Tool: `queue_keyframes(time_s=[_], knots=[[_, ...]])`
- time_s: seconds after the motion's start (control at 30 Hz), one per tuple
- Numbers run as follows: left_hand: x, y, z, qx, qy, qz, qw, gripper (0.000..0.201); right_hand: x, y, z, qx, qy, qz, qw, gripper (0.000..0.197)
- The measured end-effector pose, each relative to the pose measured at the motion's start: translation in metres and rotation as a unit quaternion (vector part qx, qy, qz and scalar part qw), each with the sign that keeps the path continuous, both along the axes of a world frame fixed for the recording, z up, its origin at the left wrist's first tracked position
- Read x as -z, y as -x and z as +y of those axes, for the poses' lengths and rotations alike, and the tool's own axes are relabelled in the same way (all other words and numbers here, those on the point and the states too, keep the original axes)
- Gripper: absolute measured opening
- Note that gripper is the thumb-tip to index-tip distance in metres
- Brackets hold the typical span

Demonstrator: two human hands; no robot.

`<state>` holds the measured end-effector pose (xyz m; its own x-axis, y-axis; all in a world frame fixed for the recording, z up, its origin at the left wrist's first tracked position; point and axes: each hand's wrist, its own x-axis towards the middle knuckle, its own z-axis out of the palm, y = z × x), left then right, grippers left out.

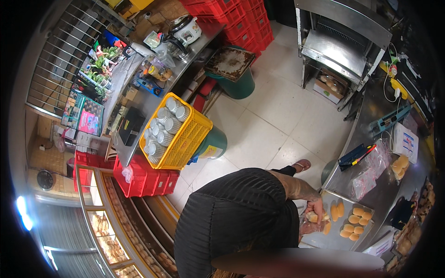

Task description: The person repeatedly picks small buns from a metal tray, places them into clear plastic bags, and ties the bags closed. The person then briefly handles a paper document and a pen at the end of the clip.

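My left hand (316, 207), at the end of a bent bare arm, reaches down over a metal tray (319, 239) on the right-hand bench. Its fingers are closed on an oblong golden bread roll (312, 216). Just below it, my right hand (309, 227) shows only in part, closed around a clear plastic bag (303, 220). Another bread roll (327, 227) lies against the bag. More bread rolls (334, 212) rest on the tray, a pair near my hands and several in two clusters farther right. My black-shirted shoulder fills the lower middle.
Plastic packaging (364, 185) and a bag of rolls (399, 166) lie along the bench. A yellow crate (178, 160) of metal moulds stands left, above red crates (143, 178). A green bin (241, 85) and a steel machine (336, 53) stand farther off on the tiled floor.
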<state>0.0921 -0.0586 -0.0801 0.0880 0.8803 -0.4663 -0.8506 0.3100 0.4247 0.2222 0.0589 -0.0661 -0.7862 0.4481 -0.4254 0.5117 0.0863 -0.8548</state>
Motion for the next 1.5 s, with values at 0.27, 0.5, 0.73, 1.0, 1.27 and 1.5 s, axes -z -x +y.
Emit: queue_keyframes(time_s=[0.27,0.5,0.73,1.0,1.27,1.5], knots=[[-0.065,0.006,-0.004,-0.273,-0.083,-0.001,0.958,0.024,-0.012,-0.008,0.009,0.012,-0.007,0.012,1.0,0.079],[-0.159,0.075,-0.124,-0.511,-0.29,-0.165,0.792,0.039,-0.131,0.035,0.019,-0.079,0.035,0.152,0.985,0.083],[-0.2,0.144,-0.218,-0.699,-0.225,-0.045,0.678,0.03,-0.276,0.129,-0.056,-0.221,0.041,0.258,0.94,0.102],[-0.207,0.158,-0.255,-0.689,-0.254,-0.052,0.677,0.032,-0.34,0.209,-0.146,-0.366,-0.202,0.303,0.856,0.109],[-0.184,0.152,-0.279,-0.673,-0.279,0.112,0.676,0.038,-0.302,0.265,-0.222,-0.489,-0.049,0.269,0.828,0.063],[-0.173,0.119,-0.289,-0.653,-0.223,0.174,0.702,0.046,-0.258,0.266,-0.225,-0.554,-0.127,0.209,0.796,0.061]])
